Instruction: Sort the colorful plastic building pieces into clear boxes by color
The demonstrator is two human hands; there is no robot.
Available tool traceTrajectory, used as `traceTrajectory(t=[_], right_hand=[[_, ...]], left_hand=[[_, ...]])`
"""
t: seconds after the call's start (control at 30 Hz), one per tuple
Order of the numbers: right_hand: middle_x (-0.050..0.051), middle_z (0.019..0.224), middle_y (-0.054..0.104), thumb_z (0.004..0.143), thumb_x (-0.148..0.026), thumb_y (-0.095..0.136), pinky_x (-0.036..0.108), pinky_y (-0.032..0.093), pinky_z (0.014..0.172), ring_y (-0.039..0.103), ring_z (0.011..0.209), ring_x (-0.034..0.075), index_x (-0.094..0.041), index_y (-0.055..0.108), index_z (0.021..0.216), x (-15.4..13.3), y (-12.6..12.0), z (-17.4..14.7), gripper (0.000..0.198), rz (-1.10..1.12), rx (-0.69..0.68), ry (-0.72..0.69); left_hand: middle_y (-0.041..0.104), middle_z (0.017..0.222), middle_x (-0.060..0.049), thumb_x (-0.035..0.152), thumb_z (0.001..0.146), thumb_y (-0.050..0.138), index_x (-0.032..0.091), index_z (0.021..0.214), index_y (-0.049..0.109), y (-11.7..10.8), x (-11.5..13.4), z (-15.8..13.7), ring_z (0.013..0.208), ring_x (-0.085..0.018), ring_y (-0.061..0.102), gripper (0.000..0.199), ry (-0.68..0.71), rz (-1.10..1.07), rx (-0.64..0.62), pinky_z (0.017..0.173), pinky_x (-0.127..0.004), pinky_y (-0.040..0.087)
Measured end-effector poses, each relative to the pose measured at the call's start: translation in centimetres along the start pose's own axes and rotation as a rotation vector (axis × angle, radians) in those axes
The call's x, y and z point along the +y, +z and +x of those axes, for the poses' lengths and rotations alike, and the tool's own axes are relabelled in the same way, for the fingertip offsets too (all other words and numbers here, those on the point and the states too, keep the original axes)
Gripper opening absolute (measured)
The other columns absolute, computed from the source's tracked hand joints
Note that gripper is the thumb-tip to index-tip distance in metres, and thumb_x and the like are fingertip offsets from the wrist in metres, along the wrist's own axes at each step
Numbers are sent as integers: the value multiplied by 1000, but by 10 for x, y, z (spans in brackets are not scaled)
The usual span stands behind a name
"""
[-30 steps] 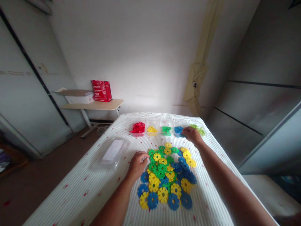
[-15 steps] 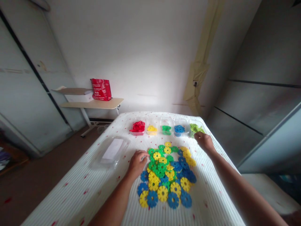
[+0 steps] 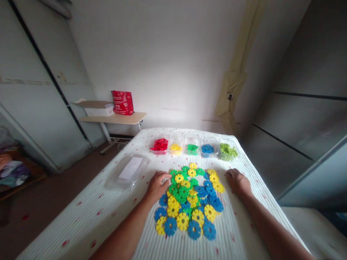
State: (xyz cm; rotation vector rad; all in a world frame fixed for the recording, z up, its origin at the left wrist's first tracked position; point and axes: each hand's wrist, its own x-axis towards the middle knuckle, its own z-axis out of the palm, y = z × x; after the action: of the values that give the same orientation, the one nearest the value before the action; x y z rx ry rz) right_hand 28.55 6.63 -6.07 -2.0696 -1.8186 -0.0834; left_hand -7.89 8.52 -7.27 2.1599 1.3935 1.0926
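Observation:
On the tablecloth lies a pile of notched plastic discs [image 3: 183, 221] in yellow, green and blue, with many overlapping. My left hand [image 3: 158, 186] rests at the pile's left edge, thumb apart from the bent fingers, with nothing visible in it. To the right of the pile my right hand [image 3: 238, 181] lies on the cloth, fingers curled under. Its palm side is hidden, so anything inside cannot be seen. Just beyond it stands a clear box of light green pieces [image 3: 228, 151].
Along the far side stand clear boxes of red pieces [image 3: 160, 145], yellow pieces [image 3: 176, 148], green pieces [image 3: 192, 149] and blue pieces [image 3: 207, 149]. A clear plastic lid [image 3: 132, 185] with a white label lies at the left. Behind, a small table [image 3: 127, 119] carries a red bag [image 3: 123, 103].
My right hand has drawn back from the light green box to the cloth beside the discs. My left hand stays by the pile. The whole view has shifted slightly.

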Motion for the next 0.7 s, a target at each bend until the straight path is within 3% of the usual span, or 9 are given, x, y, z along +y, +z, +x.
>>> traceTrajectory(t=[0.23, 0.37, 0.53, 0.7], right_hand=[[2, 86, 60, 83, -28, 41, 22, 28, 54, 54, 70, 12, -20, 62, 81, 3, 3, 0, 22, -3, -2, -16], [2, 88, 60, 84, -27, 40, 21, 29, 54, 54, 70, 11, -20, 62, 83, 6, 5, 0, 23, 24, -6, -27], [2, 87, 59, 84, -27, 39, 21, 29, 54, 54, 70, 11, -20, 61, 83, 6, 4, 1, 23, 20, -26, -24], [2, 86, 59, 84, -28, 40, 21, 28, 53, 54, 68, 11, -21, 62, 82, 5, 3, 1, 23, 20, -28, -8]], left_hand=[[62, 95, -4, 25, 71, 60, 23, 95, 65, 3, 29, 16, 93, -20, 52, 24, 115, 277, -154, 83, -33, 39], [60, 93, -4, 27, 66, 64, 22, 90, 63, 14, 37, 25, 94, -21, 49, 25, 62, 395, -197, 81, -33, 37], [61, 83, -1, 16, 63, 60, 19, 78, 59, 18, 34, 28, 83, -17, 51, 16, -31, 293, -176, 74, -26, 37], [54, 61, 4, 15, 66, 50, 18, 68, 56, 8, 42, 39, 61, -11, 49, 7, -113, 86, -227, 56, -20, 32]])
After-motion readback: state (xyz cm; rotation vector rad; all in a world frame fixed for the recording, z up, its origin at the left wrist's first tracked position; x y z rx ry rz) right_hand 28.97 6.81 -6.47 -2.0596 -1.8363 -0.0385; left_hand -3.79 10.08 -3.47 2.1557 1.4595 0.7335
